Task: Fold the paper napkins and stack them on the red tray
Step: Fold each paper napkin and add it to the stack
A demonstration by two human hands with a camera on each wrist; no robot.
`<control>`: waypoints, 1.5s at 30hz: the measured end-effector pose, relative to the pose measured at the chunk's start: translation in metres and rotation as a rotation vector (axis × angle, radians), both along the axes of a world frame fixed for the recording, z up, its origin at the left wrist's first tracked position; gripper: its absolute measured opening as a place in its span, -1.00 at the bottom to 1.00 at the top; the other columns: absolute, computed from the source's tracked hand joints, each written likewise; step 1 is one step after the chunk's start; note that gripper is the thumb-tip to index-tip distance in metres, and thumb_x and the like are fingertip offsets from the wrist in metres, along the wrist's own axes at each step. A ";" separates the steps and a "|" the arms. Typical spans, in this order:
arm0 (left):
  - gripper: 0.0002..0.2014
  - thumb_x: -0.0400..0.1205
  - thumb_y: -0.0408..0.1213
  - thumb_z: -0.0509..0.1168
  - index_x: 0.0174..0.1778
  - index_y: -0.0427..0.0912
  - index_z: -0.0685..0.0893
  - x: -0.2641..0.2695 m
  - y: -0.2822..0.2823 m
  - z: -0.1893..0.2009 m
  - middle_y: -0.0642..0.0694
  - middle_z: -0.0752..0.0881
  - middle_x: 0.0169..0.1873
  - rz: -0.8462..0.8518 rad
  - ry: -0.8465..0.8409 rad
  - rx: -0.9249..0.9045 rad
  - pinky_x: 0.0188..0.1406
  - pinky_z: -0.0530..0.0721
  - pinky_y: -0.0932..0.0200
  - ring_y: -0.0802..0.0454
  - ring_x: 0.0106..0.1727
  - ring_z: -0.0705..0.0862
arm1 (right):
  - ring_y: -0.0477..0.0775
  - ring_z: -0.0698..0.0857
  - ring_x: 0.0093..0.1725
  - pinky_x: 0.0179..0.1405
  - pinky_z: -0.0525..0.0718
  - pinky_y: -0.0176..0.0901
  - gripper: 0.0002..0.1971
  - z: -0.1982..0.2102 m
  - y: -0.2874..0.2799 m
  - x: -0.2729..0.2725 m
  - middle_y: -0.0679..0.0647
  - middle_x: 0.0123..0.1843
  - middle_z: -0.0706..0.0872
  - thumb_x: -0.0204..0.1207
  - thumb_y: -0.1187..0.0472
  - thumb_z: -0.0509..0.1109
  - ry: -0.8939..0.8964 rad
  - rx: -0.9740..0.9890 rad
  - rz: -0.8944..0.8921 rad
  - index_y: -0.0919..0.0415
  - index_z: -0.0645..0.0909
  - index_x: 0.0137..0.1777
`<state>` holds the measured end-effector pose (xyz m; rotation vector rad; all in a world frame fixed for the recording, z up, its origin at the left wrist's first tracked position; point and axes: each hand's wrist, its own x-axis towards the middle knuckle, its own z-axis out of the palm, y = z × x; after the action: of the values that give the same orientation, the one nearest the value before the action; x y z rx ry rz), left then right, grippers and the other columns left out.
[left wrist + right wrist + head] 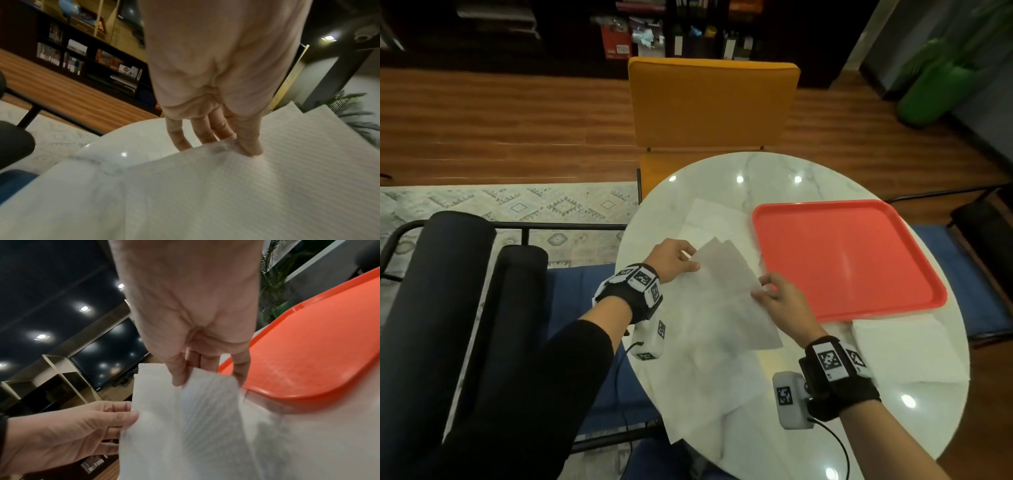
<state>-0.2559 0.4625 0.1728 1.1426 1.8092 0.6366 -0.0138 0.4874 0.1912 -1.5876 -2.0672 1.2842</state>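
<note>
A white paper napkin (pixel 726 274) is lifted off the round marble table (pixel 774 168), partly folded over. My left hand (pixel 674 258) pinches its left edge between thumb and fingers; the left wrist view shows the thumb (pixel 249 142) on top of the napkin (pixel 257 178). My right hand (pixel 780 294) pinches the right edge, seen up close as a thumb (pixel 176 369) on the napkin (pixel 185 418), with the left hand (pixel 82 426) opposite. The red tray (pixel 846 260) lies to the right with nothing on it; its rim (pixel 287 395) sits beside the right hand.
More loose white napkins lie flat: one behind the hands (pixel 709 216), several near the front edge (pixel 709 394), and one at the right front (pixel 900 349). An orange chair (pixel 712 102) stands behind the table. Dark cushioned seating (pixel 448 308) is on the left.
</note>
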 end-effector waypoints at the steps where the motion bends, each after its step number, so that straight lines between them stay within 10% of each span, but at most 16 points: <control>1: -0.76 0.53 -0.24 0.46 0.06 -0.23 0.70 0.001 -0.001 -0.001 -0.14 0.69 -0.27 0.016 0.004 0.008 -0.29 0.54 0.24 -0.12 -0.14 0.68 | 0.06 0.56 -0.34 -0.42 0.46 -0.15 -0.95 -0.001 0.000 0.002 0.09 -0.35 0.70 0.60 0.17 0.34 -0.034 0.029 0.004 0.11 0.52 -0.05; 6: -0.65 0.59 -0.26 0.37 0.30 -0.17 0.56 -0.002 -0.003 -0.012 -0.22 0.68 0.15 0.143 0.124 0.029 0.08 0.58 0.08 -0.20 0.20 0.63 | 0.16 0.68 -0.16 -0.22 0.48 -0.11 -0.86 0.005 0.002 0.007 0.10 -0.17 0.78 0.64 0.18 0.27 -0.107 0.280 -0.043 0.23 0.61 0.00; 13: 0.12 0.22 0.02 0.59 0.59 0.25 -0.02 0.015 0.000 0.020 0.05 0.08 0.58 -0.289 0.116 0.104 0.52 0.25 -0.35 -0.07 0.59 0.20 | -0.08 0.65 -0.33 -0.35 0.47 -0.47 -0.87 0.044 -0.004 0.002 -0.26 -0.27 0.71 0.61 0.33 0.30 -0.007 0.427 0.202 0.18 0.67 0.04; 18: -0.56 0.35 -0.17 0.59 0.11 -0.12 0.64 0.020 -0.005 0.042 -0.06 0.63 0.11 -0.323 -0.084 0.059 0.08 0.57 0.12 -0.01 0.10 0.62 | -0.01 0.71 -0.19 -0.13 0.64 -0.09 -0.89 0.067 -0.012 0.013 -0.09 -0.23 0.78 0.57 0.31 0.36 0.162 0.309 0.203 0.06 0.61 -0.08; 21: -0.82 0.43 -0.25 0.53 -0.12 -0.14 0.69 0.023 -0.011 0.057 -0.08 0.73 -0.22 -0.373 -0.119 0.082 -0.20 0.65 0.15 -0.02 -0.20 0.71 | -0.02 0.78 -0.03 0.01 0.73 0.08 -0.75 0.071 -0.009 0.020 -0.04 -0.03 0.82 0.49 0.06 0.47 0.192 0.084 0.151 -0.10 0.58 0.14; 24: -0.79 0.42 -0.23 0.48 -0.06 -0.18 0.71 0.031 -0.017 0.073 -0.18 0.76 -0.16 -0.486 -0.109 0.084 -0.14 0.70 0.02 -0.12 -0.13 0.74 | -0.04 0.76 0.08 0.05 0.73 -0.05 -0.44 0.075 -0.010 0.012 -0.01 0.12 0.77 0.35 -0.07 0.57 0.213 -0.003 0.151 -0.11 0.50 0.35; 32: -0.66 0.44 -0.21 0.53 0.12 -0.15 0.71 -0.001 -0.045 0.072 -0.09 0.78 -0.04 -0.288 -0.109 0.029 -0.06 0.74 0.18 0.01 -0.04 0.75 | 0.05 0.81 -0.14 -0.29 0.72 -0.26 -0.84 0.068 -0.014 0.016 0.16 -0.07 0.84 0.53 0.39 0.39 0.537 -0.284 -0.115 0.36 0.70 0.08; 37: -0.71 0.50 -0.36 0.48 0.14 -0.24 0.69 -0.008 -0.062 0.022 -0.04 0.77 -0.09 0.021 -0.299 -0.041 -0.32 0.70 0.37 0.09 -0.11 0.74 | 0.16 0.77 -0.05 -0.18 0.75 -0.09 -0.75 0.014 -0.008 0.022 0.24 0.08 0.79 0.52 0.38 0.38 0.339 -0.433 -0.163 0.34 0.63 0.19; 41: -0.80 0.49 -0.35 0.49 0.01 -0.24 0.72 -0.005 -0.068 -0.028 -0.22 0.78 -0.02 0.064 -0.173 -0.093 0.09 0.73 -0.09 -0.21 0.05 0.75 | 0.11 0.70 -0.09 -0.23 0.64 -0.14 -0.74 -0.032 0.000 0.016 0.22 0.05 0.74 0.48 0.37 0.38 0.106 -0.399 -0.128 0.32 0.63 0.17; 45: -0.84 0.48 -0.30 0.50 -0.08 -0.28 0.78 0.003 -0.073 -0.041 -0.22 0.81 -0.11 0.108 -0.061 -0.009 -0.01 0.64 0.10 -0.12 -0.04 0.74 | 0.14 0.69 -0.20 -0.26 0.64 -0.12 -0.84 -0.055 0.007 0.018 0.21 -0.16 0.74 0.42 0.37 0.48 0.026 -0.234 -0.156 0.42 0.68 -0.03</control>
<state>-0.2532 0.3897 0.1315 1.0145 1.8290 0.7181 0.0040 0.4948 0.1363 -1.7781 -1.7903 1.5251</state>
